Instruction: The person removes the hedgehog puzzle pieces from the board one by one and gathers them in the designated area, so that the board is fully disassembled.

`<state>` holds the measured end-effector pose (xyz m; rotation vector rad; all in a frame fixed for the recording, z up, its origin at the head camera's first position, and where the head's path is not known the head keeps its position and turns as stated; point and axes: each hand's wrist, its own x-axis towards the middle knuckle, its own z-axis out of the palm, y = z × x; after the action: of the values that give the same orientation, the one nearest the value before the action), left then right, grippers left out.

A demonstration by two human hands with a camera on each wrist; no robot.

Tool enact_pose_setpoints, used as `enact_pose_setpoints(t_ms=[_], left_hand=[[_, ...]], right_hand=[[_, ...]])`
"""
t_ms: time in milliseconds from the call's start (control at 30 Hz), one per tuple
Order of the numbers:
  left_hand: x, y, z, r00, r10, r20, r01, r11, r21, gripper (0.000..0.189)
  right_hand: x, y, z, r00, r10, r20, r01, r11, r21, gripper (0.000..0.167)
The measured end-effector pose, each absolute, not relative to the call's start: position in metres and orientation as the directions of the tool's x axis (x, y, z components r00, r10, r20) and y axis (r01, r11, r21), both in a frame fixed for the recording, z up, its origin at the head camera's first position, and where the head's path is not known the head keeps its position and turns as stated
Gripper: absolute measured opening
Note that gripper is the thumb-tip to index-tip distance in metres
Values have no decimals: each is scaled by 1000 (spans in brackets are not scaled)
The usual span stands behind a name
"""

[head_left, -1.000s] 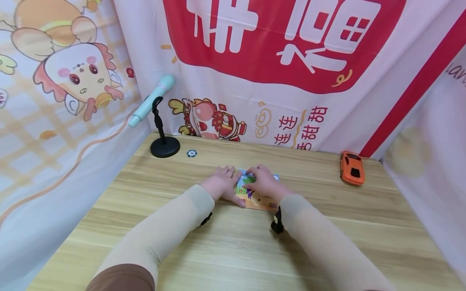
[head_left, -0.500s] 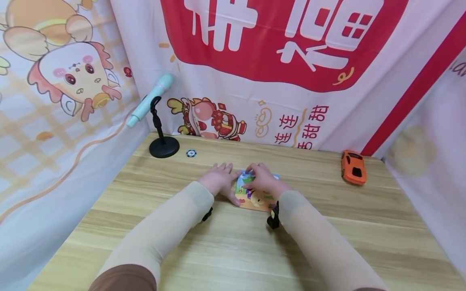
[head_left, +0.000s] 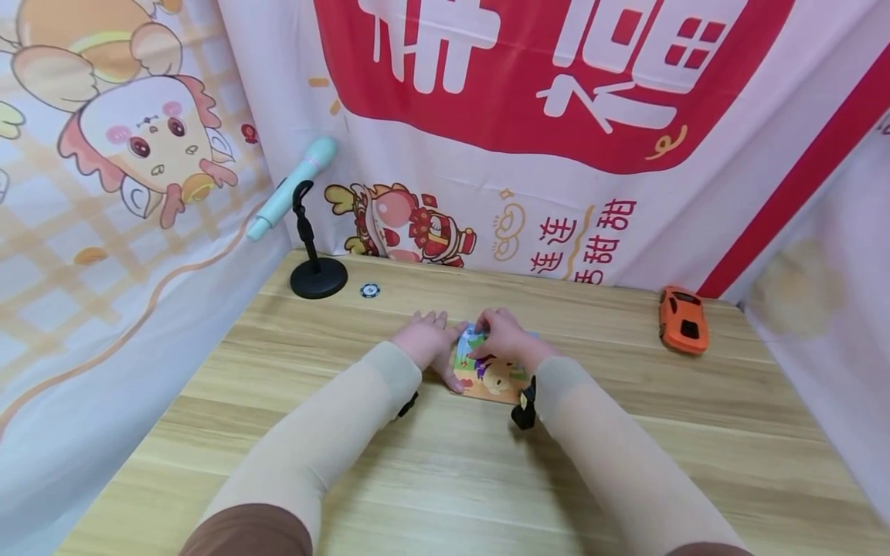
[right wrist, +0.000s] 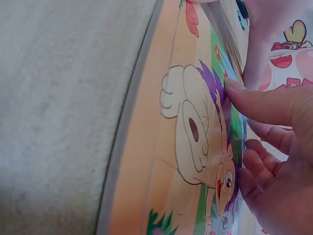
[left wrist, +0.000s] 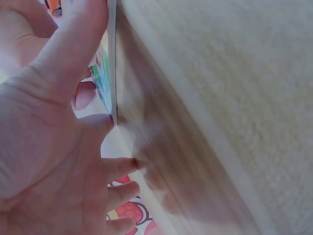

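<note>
A flat puzzle board [head_left: 480, 386] with a colourful cartoon picture lies on the table. Thin seams cross its orange border in the right wrist view, where a cream-coloured figure with purple parts [right wrist: 188, 127] fills the middle. My left hand [head_left: 429, 344] spreads its fingers along the board's left side, with thumb and forefinger at the edge. Over the board's upper part is my right hand [head_left: 504, 340]. Its thumb [right wrist: 239, 90] touches the picture, and its bent fingers rest lower along the surface, apart from the thumb. No loose piece shows between them. The right hand hides part of the picture.
At the back left a black stand [head_left: 318, 276] holds a mint-green microphone [head_left: 295, 185]. A round poker chip [head_left: 370, 290] lies near its base. An orange toy car [head_left: 684, 320] is at the back right. Printed cloth [head_left: 417, 139] hangs around the wooden table [head_left: 445, 479].
The left hand's thumb and fingers shift slightly against the board's left edge. The right hand stays over the picture with small finger movements. The head view sways a little.
</note>
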<state>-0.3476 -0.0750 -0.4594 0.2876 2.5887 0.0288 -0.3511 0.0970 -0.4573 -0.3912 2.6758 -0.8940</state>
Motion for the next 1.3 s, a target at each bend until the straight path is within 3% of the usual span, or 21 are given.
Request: enact_pose_setpoints(t_ms=[167, 500, 700, 933, 1300], left_hand=[[-347, -73, -456, -832, 209, -514, 197, 977, 78, 144], [-343, -74, -456, -843, 199, -500, 189, 979, 70, 140], [-339, -75, -452, -840, 203, -503, 184, 979, 87, 140], [-317, -75, -426, -853, 248, -459, 235, 968, 85, 126], [-335, -73, -443, -836, 221, -502, 230, 972, 44, 142]], right_hand=[[-352, 99, -459, -927, -338, -162, -182, 784, -594, 55], [-349, 99, -459, -913, -398, -94, -292, 796, -530, 43], [-349, 100, -464, -927, -355, -120, -218, 772, -598, 45], [-352, 99, -464, -932, -333, -145, -168, 749, -640, 48], [-357, 98, -467, -939, -295, -177, -89, 705, -703, 45]])
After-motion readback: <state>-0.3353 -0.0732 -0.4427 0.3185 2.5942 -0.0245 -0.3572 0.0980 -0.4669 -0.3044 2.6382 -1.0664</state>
